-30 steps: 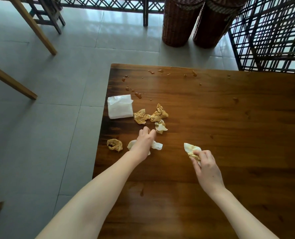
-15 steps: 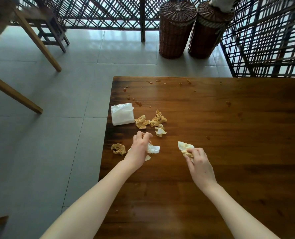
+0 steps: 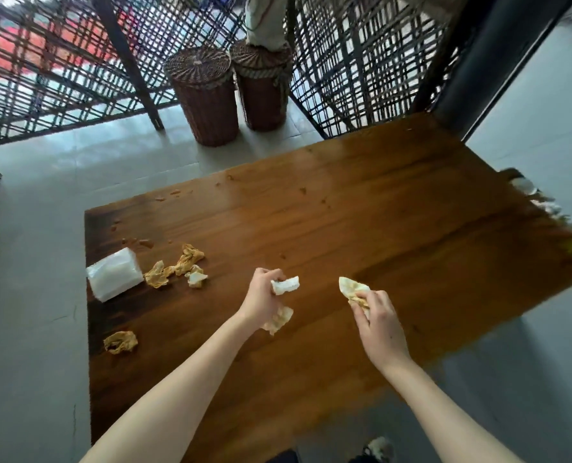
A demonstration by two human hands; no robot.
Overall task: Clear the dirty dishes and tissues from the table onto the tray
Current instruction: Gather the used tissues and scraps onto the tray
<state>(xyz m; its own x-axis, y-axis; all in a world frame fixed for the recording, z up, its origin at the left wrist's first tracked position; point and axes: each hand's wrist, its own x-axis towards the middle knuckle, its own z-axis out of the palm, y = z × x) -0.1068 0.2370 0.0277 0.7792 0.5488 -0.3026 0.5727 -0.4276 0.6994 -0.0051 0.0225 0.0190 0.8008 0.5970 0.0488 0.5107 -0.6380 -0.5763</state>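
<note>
Both hands have swung right, away from the loose tissues, each carrying a wad above the table. The left hand grips a white tissue, a stained end dangling. The right hand pinches a stained tissue. The tissues look light, soft and crushable, so bunch them anywhere. The blur at the far right edge may be the tray.

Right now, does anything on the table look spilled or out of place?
Yes. Brown drips spot the table near its far left corner, stained crumpled tissues lie loose beside the white tissue pack, and a lone tissue sits by the left edge.
</note>
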